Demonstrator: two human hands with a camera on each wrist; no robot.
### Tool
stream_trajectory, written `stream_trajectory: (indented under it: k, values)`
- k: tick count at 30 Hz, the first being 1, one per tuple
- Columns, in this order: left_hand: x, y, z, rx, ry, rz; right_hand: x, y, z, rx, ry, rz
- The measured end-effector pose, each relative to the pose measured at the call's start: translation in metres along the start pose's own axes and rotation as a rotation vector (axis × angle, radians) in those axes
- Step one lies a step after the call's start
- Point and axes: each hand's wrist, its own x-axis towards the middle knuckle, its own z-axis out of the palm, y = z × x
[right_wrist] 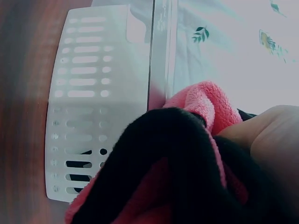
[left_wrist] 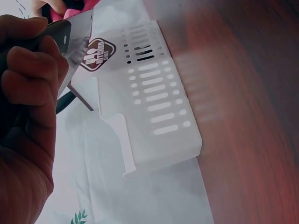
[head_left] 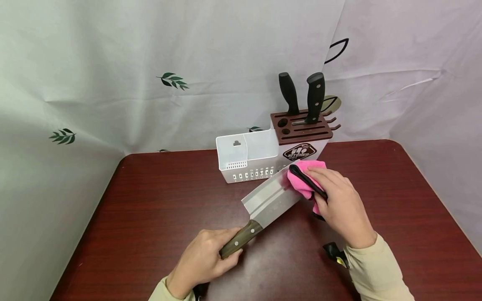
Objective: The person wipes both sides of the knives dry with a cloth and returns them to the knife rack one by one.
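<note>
A broad cleaver [head_left: 273, 196] slants over the table, its wooden handle [head_left: 242, 239] low and its blade pointing up to the right. My left hand [head_left: 205, 259] grips that handle, fingers curled round it in the left wrist view. Near the far end of the blade, my right hand [head_left: 339, 200] holds a pink cloth [head_left: 303, 179] with black edging against the metal. Seen from the right wrist, the bunched cloth [right_wrist: 205, 105] folds over the blade's edge and hides most of the fingers.
Behind the cleaver stands a white holder [head_left: 246, 167] with a brown slotted top [head_left: 301, 129]. Two black-handled knives [head_left: 315, 98] stand in its slots. A small black object with a yellow patch [head_left: 335, 254] lies by the right sleeve. Patterned white fabric [head_left: 203, 75] hangs behind the table [head_left: 158, 200].
</note>
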Motion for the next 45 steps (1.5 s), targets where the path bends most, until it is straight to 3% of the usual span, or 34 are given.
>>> stream_trajectory:
  k: [14,32,40,45]
  values:
    - [0.000,-0.002,-0.003,0.000,0.017,0.012,0.000,-0.002,-0.004,-0.009,-0.061,-0.014]
    - [-0.002,-0.004,-0.004,0.021,0.028,-0.009,-0.001,-0.006,-0.003,0.008,-0.140,-0.132]
    - [-0.002,-0.002,-0.003,0.017,0.002,-0.069,0.000,-0.010,0.000,0.030,-0.188,-0.220]
    - [-0.001,-0.002,-0.001,0.021,0.010,-0.059,0.002,-0.014,0.001,0.036,-0.214,-0.258]
